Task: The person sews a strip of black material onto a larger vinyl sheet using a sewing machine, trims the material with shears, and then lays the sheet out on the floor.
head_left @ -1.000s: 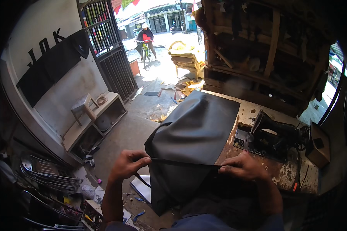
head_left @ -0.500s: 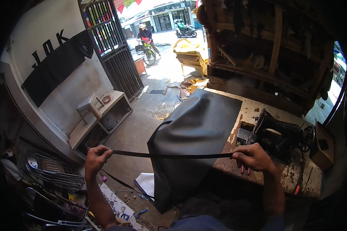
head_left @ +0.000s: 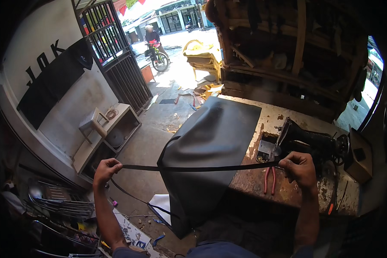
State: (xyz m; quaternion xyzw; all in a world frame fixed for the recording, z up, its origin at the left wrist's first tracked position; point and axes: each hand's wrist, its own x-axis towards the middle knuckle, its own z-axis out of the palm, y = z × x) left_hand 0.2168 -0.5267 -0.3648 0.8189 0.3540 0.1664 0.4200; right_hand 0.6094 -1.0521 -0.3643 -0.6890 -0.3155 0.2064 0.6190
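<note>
Two hands: the left hand (head_left: 107, 170) has thumb and fingers pinched on one part of the strip; the right hand (head_left: 299, 169) is clamped on it too, thumb against fingertips, in front of the sewing machine.
Black strap (head_left: 202, 169): narrow, flat and matte, like webbing, held in the air between the hands – drawn nearly straight, with a faint sag.
Strap's long axis: left to right across the body, almost level, its right end a touch higher in view.
Strap's tail: a thin length hangs below the left hand and slants down rightward to the sheet's lower part.
Black leatherette sheet (head_left: 215, 133): smooth, supple, softly shiny, with broad rounded folds; it drapes off the worktable's left side, behind the strap – whether they touch, I cannot tell.
White piece (head_left: 161, 206): flat and pale, beside the sheet's lower left edge.
Worktable (head_left: 256, 178): worn top, pale paint flaked down to reddish brown.
Sewing machine (head_left: 303, 139): dark metal, curved arm, round handwheel at its right.
Pliers (head_left: 266, 184): slim red handles pointing toward the person, just left of the right hand.
</note>
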